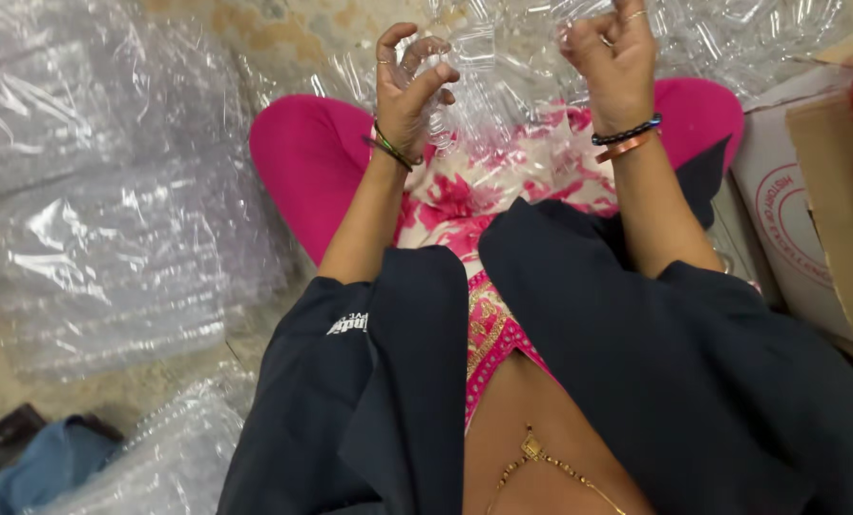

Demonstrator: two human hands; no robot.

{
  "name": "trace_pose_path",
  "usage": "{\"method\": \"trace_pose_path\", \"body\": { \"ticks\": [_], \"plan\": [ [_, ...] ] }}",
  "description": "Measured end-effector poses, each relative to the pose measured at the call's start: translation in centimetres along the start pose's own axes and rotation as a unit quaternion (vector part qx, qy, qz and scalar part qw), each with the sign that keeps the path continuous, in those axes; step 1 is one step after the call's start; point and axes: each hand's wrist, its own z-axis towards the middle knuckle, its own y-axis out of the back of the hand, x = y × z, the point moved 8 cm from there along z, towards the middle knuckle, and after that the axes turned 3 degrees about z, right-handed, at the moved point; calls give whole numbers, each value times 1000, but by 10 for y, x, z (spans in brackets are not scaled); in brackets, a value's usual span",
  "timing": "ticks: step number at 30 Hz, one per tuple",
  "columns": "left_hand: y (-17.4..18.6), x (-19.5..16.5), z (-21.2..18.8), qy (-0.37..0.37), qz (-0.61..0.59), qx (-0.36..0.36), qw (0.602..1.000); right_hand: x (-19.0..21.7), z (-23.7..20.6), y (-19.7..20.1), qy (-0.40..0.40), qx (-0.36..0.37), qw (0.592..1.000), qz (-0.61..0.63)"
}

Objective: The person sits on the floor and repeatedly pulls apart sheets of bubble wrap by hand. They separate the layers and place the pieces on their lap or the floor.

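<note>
A cardboard box [808, 191] is seen to the right of the right hand [613, 57], well apart from it, at the frame's right edge. Its near face is white with a round red printed emblem [789, 224], and a plain brown flap [842, 200] is folded over its top. Clear plastic bags [112, 219] are piled on the floor to the left of the left hand [409, 86]. A small white label [347, 323] is seen on the dark sleeve below that hand.
</note>
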Motion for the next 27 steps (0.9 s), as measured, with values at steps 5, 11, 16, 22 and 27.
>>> {"method": "trace_pose_path", "body": {
  "ticks": [5,11,16,22,27],
  "plan": [
    [-35,-31,-44,-67,94,53,992,19,-52,-31,42,43,998,29],
    [-73,-45,-90,-169,171,61,969,48,-115,-85,156,62,984,-67],
    [-79,-61,-101,-192,167,77,964,106,-121,-83,344,62,855,-383],
    [-92,-61,-111,-177,212,138,951,45,-119,-80,-97,172,972,127],
    [-81,-54,-104,-71,76,77,992,72,-136,-100,132,218,967,-27]
  ]
}}
